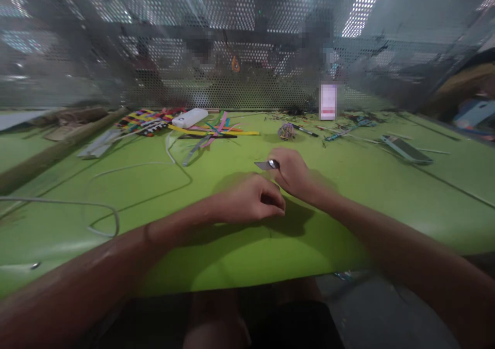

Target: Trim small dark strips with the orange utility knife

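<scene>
My right hand [292,171] is closed around a small knife [266,165], whose short grey blade points left over the green table. A shiny, dark part shows beside my fingers, while the rest of the handle is hidden in my grip. Just below and to the left, my left hand [251,199] hovers above the table with its fingers curled and thumb drawn in toward them. Whatever lies between those fingertips, if anything, is too small to make out. A ball of multicoloured thin strands [286,131] rests beyond my right hand.
Coloured flat strips [216,131] lie crossed at the back, next to a white device [190,118] and a woven colourful piece [143,121]. A white cable [131,164] loops across the left. A pen [305,130], a lit phone [328,102] and a grey-green case [406,149] sit farther right. Perforated metal [247,86] borders the back.
</scene>
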